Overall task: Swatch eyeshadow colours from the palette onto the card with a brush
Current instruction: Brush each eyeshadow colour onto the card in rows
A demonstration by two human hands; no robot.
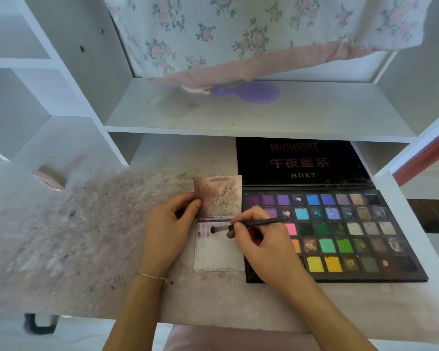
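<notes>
A white card (217,252) lies on the desk left of the open eyeshadow palette (340,236), which has several rows of coloured pans and a black lid standing behind it. Purple swatches mark the card's upper left. My right hand (261,247) pinches a thin black brush (241,226); its dark tip touches the card near the swatches. A stained pinkish flap (221,196) rises from the card's top edge, and my left hand (170,224) pinches the flap's left edge between thumb and fingers.
The desk surface (99,224) is smudged with pigment. A white shelf (238,115) overhangs the back, carrying a purple hairbrush (249,92) under floral fabric (238,34). A pink item (48,179) lies at the left. White cubby walls flank both sides.
</notes>
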